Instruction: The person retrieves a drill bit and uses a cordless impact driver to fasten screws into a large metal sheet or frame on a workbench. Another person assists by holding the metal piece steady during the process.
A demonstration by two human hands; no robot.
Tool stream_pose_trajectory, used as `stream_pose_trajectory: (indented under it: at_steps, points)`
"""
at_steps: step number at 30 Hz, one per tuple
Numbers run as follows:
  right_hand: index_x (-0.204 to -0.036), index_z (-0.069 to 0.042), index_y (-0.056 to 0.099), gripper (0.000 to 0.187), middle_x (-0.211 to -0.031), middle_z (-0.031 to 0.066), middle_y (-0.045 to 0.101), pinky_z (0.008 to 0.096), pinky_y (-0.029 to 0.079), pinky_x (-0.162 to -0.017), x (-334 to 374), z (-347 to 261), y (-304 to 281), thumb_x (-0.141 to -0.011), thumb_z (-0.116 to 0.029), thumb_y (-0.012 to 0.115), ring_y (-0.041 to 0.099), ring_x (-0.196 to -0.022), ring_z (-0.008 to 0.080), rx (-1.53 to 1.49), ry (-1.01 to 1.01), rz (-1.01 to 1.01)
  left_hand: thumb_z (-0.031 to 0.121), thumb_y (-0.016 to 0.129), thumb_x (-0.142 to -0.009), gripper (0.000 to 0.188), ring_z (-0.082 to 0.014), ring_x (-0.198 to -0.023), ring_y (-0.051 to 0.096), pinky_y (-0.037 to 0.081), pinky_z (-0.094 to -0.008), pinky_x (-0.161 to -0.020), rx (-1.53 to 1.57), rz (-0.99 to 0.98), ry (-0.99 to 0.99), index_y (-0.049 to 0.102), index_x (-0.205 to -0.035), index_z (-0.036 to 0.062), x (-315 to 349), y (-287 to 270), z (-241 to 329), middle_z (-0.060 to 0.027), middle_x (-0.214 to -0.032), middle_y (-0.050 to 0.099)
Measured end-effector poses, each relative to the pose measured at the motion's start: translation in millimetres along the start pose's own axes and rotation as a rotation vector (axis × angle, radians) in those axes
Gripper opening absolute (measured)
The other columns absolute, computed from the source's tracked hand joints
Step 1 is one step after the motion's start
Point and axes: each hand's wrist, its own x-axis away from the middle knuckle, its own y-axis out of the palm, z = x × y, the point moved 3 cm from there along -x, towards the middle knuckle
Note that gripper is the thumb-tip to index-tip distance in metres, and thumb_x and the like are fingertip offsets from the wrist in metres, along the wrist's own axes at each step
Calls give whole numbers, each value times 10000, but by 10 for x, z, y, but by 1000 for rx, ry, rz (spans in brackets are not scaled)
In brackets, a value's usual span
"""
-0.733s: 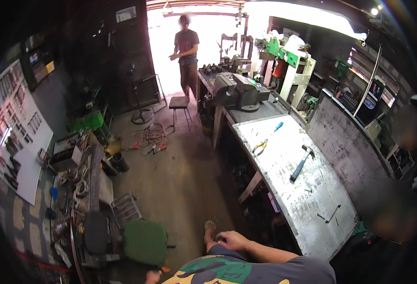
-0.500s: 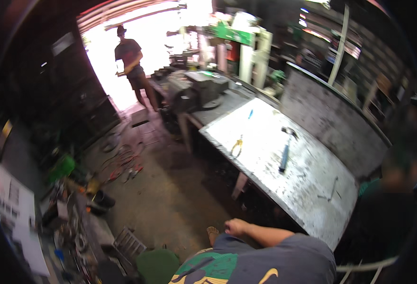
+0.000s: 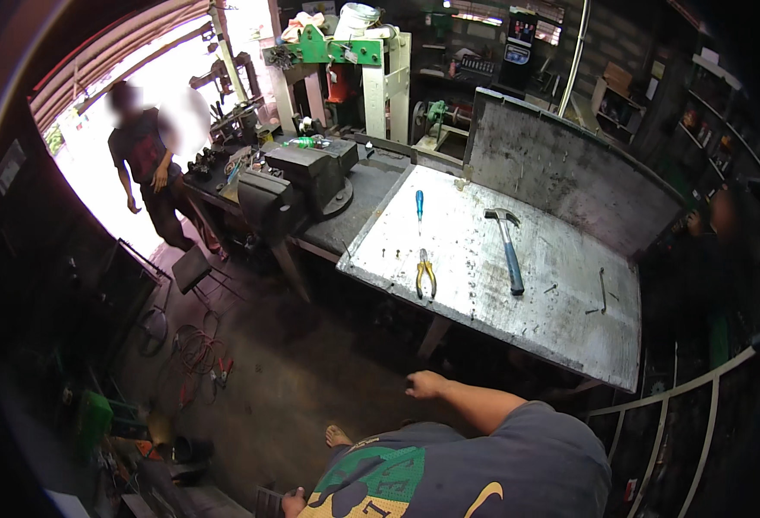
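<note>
My right hand (image 3: pixel 426 384) hangs in front of the metal-topped bench (image 3: pixel 561 345), its fingers curled, with nothing visible in them. At the lower edge only a small part of my left hand (image 3: pixel 294 502) shows beside my shirt; most of its fingers are hidden. On the bench lie yellow-handled pliers (image 3: pixel 427 281), a blue-handled screwdriver (image 3: pixel 420 205) and a claw hammer (image 3: pixel 513 263) with a blue grip. A thin bent metal rod (image 3: pixel 604 292) and a few nail-like bits lie toward the right end. Neither hand touches these tools.
A large vise (image 3: pixel 298 181) stands at the bench's far left, near a green-and-white press frame (image 3: pixel 393 82). Another person (image 3: pixel 151 160) is by the bright doorway, near a stool (image 3: pixel 192 269). Red cables (image 3: pixel 200 350) lie on the floor. A pale curved rail (image 3: pixel 674 386) is at right.
My view has turned, and the bench sits further up and left. My left hand has come partly into view. The person at the doorway appears nearer, with arms lowered.
</note>
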Motion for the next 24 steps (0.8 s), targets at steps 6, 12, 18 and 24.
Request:
stream_pose_trajectory:
  at_steps: [6,12,18,24]
  points:
    - [-1202,-29,777,569,-1286,200,734,460,526,-1068,130,348,634,-908,-512,719,672,-1265,363,19,497,-280,299,793,-929,543,-319,-1196,690,542,-413,-997,-81,-47,4,634,-1366,20,-990,-865,281,-209,-1280,721]
    - [-1290,12,723,692,-1270,260,722,444,541,-1038,35,-96,604,-973,-600,664,689,-1227,368,-415,624,81,273,792,-933,553,-305,-1200,686,540,-401,-1000,-212,-121,15,613,-1396,30,-1662,-1409,570,-200,-1293,718]
    - [-1213,4,699,670,-1055,148,741,398,595,-801,-647,-530,104,-1016,-631,611,736,-892,246,-1141,529,316,247,791,-936,567,-291,-1204,682,537,-390,-1003,-334,-211,94,593,-1425,39,-2352,-1330,1585,-190,-1307,714]
    - [-1369,-81,515,679,-924,119,715,390,594,-679,-1073,-190,-811,-1062,-682,441,703,-705,230,-1969,387,733,221,789,-940,585,-276,-1208,678,535,-379,-1006,-448,-346,303,572,-1455,49,-2723,-621,3448,-180,-1320,710]
